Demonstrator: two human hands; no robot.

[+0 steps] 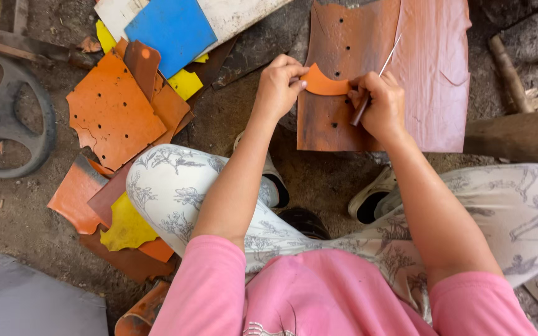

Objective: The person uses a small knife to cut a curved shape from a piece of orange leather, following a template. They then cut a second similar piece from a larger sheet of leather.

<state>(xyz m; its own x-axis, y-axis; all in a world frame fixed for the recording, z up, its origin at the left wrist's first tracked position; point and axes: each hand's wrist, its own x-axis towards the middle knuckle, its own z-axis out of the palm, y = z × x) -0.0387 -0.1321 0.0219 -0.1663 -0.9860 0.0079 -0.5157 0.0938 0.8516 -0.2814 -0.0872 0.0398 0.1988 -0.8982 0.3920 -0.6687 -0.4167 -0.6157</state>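
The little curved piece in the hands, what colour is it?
Orange; the curved piece shows best in the head view.

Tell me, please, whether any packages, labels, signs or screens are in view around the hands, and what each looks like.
None in view: only leather sheets and offcuts lie about, and the left hand and right hand hold an orange leather piece, unmarked.

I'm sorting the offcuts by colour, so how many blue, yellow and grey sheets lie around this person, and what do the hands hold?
Blue flat sheet: 1
Yellow leather scraps: 3 visible patches
Grey flat sheet: 1
Small orange curved leather piece, held in the left hand: 1
Thin metal awl, held in the right hand: 1
Total: 7
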